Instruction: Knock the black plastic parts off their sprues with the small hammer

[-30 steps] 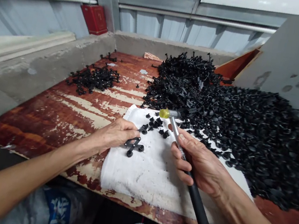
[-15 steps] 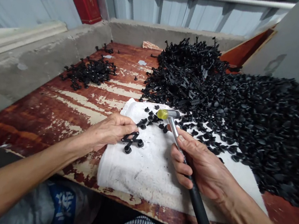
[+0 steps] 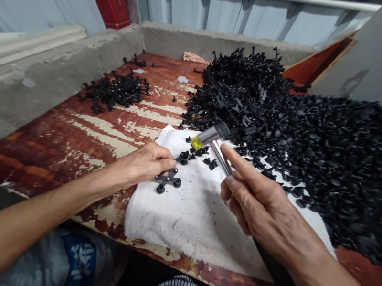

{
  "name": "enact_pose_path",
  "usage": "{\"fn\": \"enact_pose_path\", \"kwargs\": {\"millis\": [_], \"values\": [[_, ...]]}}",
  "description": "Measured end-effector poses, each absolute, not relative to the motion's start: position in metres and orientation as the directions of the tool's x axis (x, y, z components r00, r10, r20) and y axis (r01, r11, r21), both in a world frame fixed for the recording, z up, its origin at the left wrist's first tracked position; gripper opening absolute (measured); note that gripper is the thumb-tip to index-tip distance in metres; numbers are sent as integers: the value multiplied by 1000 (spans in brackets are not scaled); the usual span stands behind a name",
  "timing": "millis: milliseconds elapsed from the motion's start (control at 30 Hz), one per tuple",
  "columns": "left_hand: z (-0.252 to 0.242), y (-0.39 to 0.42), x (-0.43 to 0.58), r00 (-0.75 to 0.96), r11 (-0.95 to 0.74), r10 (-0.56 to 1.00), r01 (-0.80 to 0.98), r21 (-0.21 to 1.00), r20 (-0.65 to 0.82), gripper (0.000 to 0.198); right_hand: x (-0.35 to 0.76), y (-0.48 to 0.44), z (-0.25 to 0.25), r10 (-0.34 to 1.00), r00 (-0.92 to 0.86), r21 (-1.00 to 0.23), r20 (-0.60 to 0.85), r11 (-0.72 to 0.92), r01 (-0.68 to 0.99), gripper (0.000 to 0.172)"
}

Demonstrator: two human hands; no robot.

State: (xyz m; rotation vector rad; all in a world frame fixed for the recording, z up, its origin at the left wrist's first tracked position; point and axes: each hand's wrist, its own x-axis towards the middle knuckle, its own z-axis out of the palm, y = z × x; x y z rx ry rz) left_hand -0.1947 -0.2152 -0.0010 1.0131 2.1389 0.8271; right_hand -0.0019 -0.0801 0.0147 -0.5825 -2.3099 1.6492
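My left hand (image 3: 150,161) pinches a black jointed plastic part (image 3: 170,178) with round ends over the left side of a white cloth (image 3: 193,220). Fingers of my right hand (image 3: 255,196) are wrapped round a hammer (image 3: 223,157) with a metal shaft and a yellow tip. The index finger lies stretched along the shaft. The hammer's head is tilted, its yellow face pointing down and left, just above several small black pieces (image 3: 184,156) on the cloth. Most of the dark handle is hidden behind my right hand and forearm.
A big heap of black jointed parts (image 3: 239,88) stands at the back, merging with a heap of round black pieces (image 3: 347,163) on the right. A smaller pile (image 3: 117,90) lies at the left of the worn red board (image 3: 48,149). A red box (image 3: 112,5) sits on the ledge.
The hammer head has tipped, its yellow end swinging down and left. My right hand has rolled over the handle. My left hand still pinches the part, which has shifted slightly.
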Motion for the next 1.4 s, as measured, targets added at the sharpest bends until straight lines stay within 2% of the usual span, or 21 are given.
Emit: {"fn": "enact_pose_path", "kwargs": {"millis": [67,100,167,233,300,400,467,533,600,800,900,967,1033,1067,1133,1167,1267,1333,1400], "values": [[1,-215,-195,-506,507,819,417,754,-271,30,-2,-82,17,384,-882,-769,274,639,39,60],[1,-215,-195,-506,507,817,400,764,-277,30,-3,-83,16,332,-870,-659,366,752,9,62],[2,-214,-194,-507,516,804,336,788,-310,29,-6,-83,11,240,-891,-461,386,887,39,67],[3,-214,-192,-516,539,780,269,798,-353,30,-9,-83,5,185,-946,-306,265,947,100,72],[3,-213,-191,-525,556,764,237,797,-376,31,-9,-84,3,154,-965,-266,211,959,95,72],[2,-211,-190,-531,553,762,237,799,-371,31,-6,-86,8,185,-896,-367,404,930,27,67],[2,-211,-191,-525,556,763,240,796,-376,29,-6,-87,9,221,-849,-369,479,929,33,67],[1,-211,-192,-530,563,760,249,788,-376,30,-8,-86,7,198,-892,-296,406,952,76,69],[0,-212,-193,-540,566,759,270,779,-364,33,-10,-83,2,149,-955,-239,256,967,87,71],[-2,-215,-197,-513,541,786,300,786,-345,35,-11,-78,-1,181,-958,-302,221,947,109,64],[1,-217,-195,-476,512,814,317,798,-333,34,-17,-76,6,238,-948,-444,209,888,125,46],[7,-217,-191,-419,481,848,348,805,-326,31,-24,-75,11,322,-929,-627,181,766,143,28],[13,-215,-186,-348,436,886,406,804,-305,28,-33,-76,13,362,-932,-840,12,509,187,16],[16,-215,-183,-309,409,905,442,798,-292,28,-37,-77,13,349,-931,-910,-107,343,233,17],[21,-217,-179,-282,367,926,510,778,-252,27,-42,-80,11,306,-912,-946,-272,88,311,20],[22,-220,-179,-315,357,925,535,765,-212,27,-43,-82,10,307,-902,-946,-302,19,323,20],[20,-237,-184,-535,402,842,540,739,-67,33,-39,-85,7,375,-883,-958,-283,-64,280,19],[16,-249,-187,-606,450,790,473,758,-90,44,-36,-87,7,429,-863,-963,-268,-111,244,20],[11,-255,-186,-573,471,799,402,785,-185,50,-33,-91,6,455,-850,-964,-265,-145,223,20]]}}
